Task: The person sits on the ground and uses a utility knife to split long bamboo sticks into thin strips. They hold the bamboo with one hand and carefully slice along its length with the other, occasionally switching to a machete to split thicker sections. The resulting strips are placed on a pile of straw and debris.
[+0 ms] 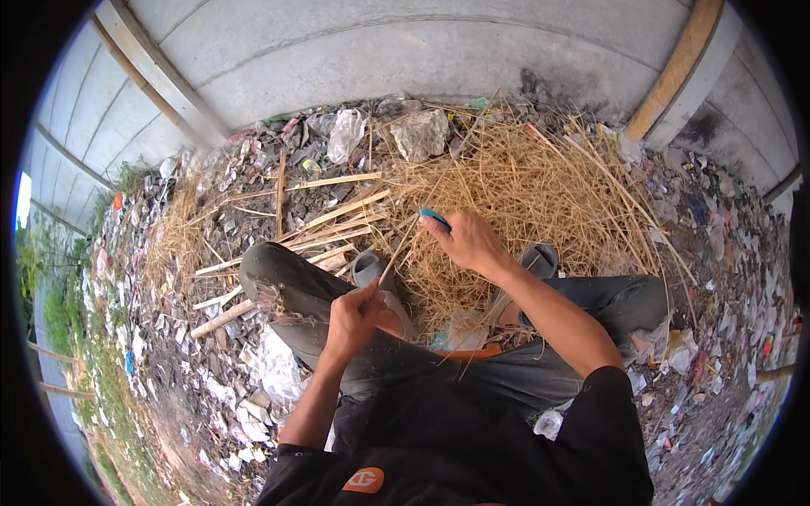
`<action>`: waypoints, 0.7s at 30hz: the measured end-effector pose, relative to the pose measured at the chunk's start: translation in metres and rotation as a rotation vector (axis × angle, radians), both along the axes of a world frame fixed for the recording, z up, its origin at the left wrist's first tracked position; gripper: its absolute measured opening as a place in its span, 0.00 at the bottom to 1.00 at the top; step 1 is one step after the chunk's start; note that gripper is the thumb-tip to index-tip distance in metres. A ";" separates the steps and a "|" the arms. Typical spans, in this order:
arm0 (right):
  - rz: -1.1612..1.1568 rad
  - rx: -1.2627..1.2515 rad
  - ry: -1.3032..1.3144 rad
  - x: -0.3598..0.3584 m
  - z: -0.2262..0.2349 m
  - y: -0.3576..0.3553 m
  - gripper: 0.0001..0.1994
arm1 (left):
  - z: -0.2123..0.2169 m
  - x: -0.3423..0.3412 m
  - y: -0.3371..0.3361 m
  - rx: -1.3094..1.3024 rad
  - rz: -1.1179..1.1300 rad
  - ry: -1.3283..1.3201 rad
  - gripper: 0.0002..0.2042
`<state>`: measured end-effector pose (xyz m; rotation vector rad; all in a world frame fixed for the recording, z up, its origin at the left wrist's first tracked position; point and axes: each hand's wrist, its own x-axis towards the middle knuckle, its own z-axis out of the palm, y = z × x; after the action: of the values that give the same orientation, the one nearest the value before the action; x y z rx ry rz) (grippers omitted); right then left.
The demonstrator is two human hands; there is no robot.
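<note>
My left hand (353, 319) is closed around the lower end of a thin bamboo strip (396, 257) that slants up and to the right over my left knee. A little higher and to the right, my right hand (467, 240) grips a tool with a blue handle (436, 218); the blade is hidden by the fingers and the strip. The top of the strip meets the tool near my right hand. Both hands hover above my knees and grey sandals (371, 268).
A heap of dry straw-like shavings (523, 190) lies ahead. Split bamboo slats (325, 223) lie at the left. Plastic litter (253, 371) covers the ground all around. A grey concrete wall (405, 59) with wooden battens (675, 72) rises behind.
</note>
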<state>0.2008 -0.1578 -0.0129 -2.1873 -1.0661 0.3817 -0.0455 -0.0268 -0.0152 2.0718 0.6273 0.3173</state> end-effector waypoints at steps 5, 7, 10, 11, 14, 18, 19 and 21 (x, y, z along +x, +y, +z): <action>0.263 0.055 -0.087 -0.056 -0.015 -0.007 0.39 | 0.006 0.015 -0.004 0.006 0.068 0.050 0.15; 0.314 0.089 -0.122 -0.072 -0.009 -0.002 0.40 | 0.000 0.013 0.001 0.017 0.075 0.022 0.14; 0.187 0.043 -0.059 -0.032 0.000 0.002 0.39 | -0.004 0.011 0.001 0.047 0.065 -0.083 0.14; 0.151 0.060 -0.035 -0.023 0.002 0.003 0.39 | 0.003 0.012 -0.004 0.050 0.075 -0.093 0.13; 0.124 -0.001 -0.117 -0.021 -0.003 0.002 0.38 | 0.001 0.013 -0.008 0.014 0.083 -0.077 0.13; 0.270 -0.042 -0.202 -0.053 -0.012 0.003 0.36 | 0.002 0.013 -0.012 -0.108 0.089 -0.119 0.13; 0.282 -0.055 -0.217 -0.059 -0.011 0.003 0.36 | -0.002 0.008 -0.014 -0.147 0.112 -0.121 0.13; 0.312 -0.078 -0.255 -0.063 -0.008 0.003 0.36 | -0.009 0.000 -0.018 -0.223 0.161 -0.133 0.13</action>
<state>0.1375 -0.1550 -0.0212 -2.1799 -1.5656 0.2893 -0.0458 -0.0451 -0.0245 1.7764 0.7170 0.4525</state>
